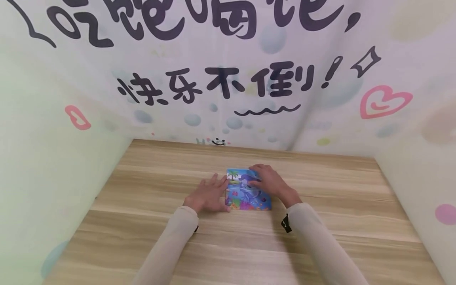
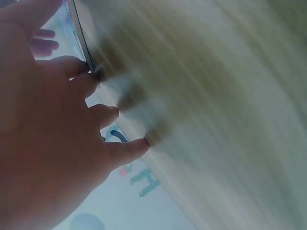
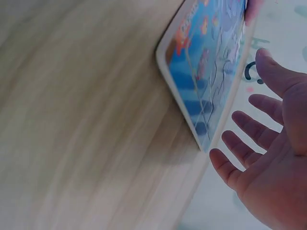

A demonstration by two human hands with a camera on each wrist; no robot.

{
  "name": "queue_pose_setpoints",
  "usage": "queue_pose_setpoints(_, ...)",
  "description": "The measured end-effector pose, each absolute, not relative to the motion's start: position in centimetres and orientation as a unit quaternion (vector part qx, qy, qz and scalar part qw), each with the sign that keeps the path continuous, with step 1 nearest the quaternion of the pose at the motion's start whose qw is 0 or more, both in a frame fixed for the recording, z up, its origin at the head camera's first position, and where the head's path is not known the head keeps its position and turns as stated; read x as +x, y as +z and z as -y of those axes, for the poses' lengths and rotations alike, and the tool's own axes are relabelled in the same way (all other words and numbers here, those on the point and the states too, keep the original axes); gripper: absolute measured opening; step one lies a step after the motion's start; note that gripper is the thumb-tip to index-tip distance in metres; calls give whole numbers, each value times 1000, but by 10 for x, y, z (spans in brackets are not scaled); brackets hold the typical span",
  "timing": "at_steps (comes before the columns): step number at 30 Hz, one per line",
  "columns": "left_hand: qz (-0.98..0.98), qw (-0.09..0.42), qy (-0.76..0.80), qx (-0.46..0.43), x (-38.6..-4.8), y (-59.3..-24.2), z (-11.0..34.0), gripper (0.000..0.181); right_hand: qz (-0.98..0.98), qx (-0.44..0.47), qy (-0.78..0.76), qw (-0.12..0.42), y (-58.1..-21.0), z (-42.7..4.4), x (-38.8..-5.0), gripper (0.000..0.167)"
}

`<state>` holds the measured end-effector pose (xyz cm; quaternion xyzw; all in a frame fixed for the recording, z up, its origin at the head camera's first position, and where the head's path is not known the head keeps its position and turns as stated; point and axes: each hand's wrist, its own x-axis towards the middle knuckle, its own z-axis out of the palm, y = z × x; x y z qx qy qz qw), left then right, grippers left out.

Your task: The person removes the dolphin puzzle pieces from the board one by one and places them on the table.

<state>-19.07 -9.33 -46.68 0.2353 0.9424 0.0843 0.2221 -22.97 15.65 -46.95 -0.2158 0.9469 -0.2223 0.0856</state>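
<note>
Head view: jigsaw board (image 1: 246,200) with dolphin picture lies flat on wood-grain desk (image 1: 231,249), between my hands. Thin-seamed pieces (image 3: 192,96) sit within pale, round-cornered rim (image 3: 162,64). My left hand (image 1: 209,196), fingers spread, is at board's left edge; my right hand (image 1: 273,181), fingers parted, hides upper right corner, contact unclear. White wall (image 1: 171,118) with black lettering (image 1: 225,84) stands behind.

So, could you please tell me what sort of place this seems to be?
Probably a small indoor booth or cubicle: a wood-grain table is closed in on three sides by pale, decorated walls, with cheerful Chinese lettering on the back one.
</note>
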Motion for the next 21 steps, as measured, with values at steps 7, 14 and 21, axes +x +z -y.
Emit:
queue_pose_setpoints(7,-942,220,93,237,-192,-466,88,98,-951,-209,-209,88,-472,-143,-237,50)
queue_pose_setpoints(14,-942,223,106,226,-191,-469,86,100,-951,-150,-238,124,-471,-128,-242,38)
queue_pose_setpoints(21,-941,219,102,237,-191,-469,84,92,-950,-116,-254,139,-468,-122,-248,30)
